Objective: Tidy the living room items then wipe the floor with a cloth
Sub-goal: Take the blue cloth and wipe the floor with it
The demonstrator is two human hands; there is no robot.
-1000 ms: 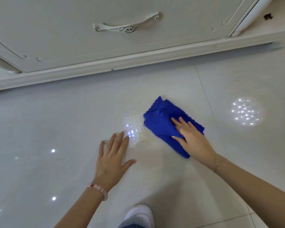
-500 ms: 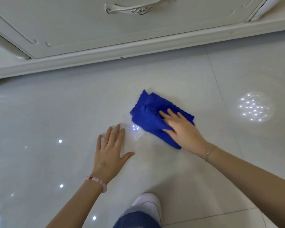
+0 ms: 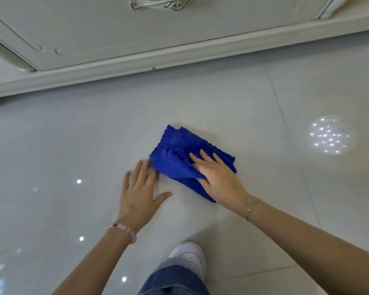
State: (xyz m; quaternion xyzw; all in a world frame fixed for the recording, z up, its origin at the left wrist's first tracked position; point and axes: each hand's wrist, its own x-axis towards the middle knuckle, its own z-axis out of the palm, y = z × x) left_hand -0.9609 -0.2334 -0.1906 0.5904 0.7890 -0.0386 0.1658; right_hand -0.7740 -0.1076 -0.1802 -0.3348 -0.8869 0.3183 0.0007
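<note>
Glossy floor (image 3: 73, 135) runs under a white cabinet (image 3: 179, 35). Bunched blue cloth (image 3: 175, 158) lies on the tile, pressed by the right hand (image 3: 219, 177), fingers straight and spread. Left hand (image 3: 137, 194) braces flat, holding nothing, fingertips perhaps touching the cloth. If the tile is damp, that palm could skid.

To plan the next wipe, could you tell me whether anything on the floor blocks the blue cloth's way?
Only on its left: the left hand lies flat on the floor, fingers at the blue cloth's edge. The right hand presses the cloth; ahead and rightward nothing visible blocks it.
</note>
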